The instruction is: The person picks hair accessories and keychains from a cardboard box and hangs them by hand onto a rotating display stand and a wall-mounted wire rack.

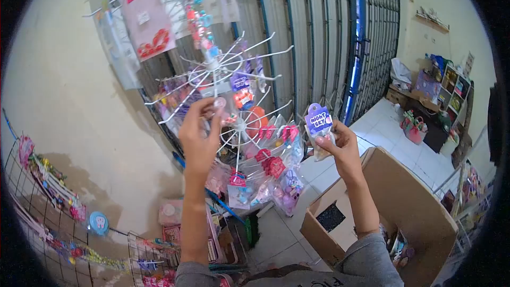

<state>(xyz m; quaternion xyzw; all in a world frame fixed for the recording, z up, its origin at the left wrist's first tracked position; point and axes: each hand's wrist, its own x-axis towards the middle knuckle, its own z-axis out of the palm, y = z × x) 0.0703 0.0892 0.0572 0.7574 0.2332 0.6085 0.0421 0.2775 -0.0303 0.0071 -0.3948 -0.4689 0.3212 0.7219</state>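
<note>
My right hand (344, 146) pinches a small clear packet with a purple "Night Sky" header card (319, 119), held up to the right of a white wire display rack (213, 66). At the rack's middle tier is my left hand (201, 130), its thumb and index finger closed by a small pale pink round piece; I cannot tell just what they grip. Just beyond those fingers, another packet with a purple card (240, 82) hangs from the rack. Lower prongs carry several clear packets with pink cards (273, 166).
An open cardboard box (409, 196) stands at my lower right with small items inside. Behind the rack runs a folding metal gate (313, 37). A black wire grid (40, 223) with hanging trinkets is at left. Shelves (454, 93) stand against the far right wall.
</note>
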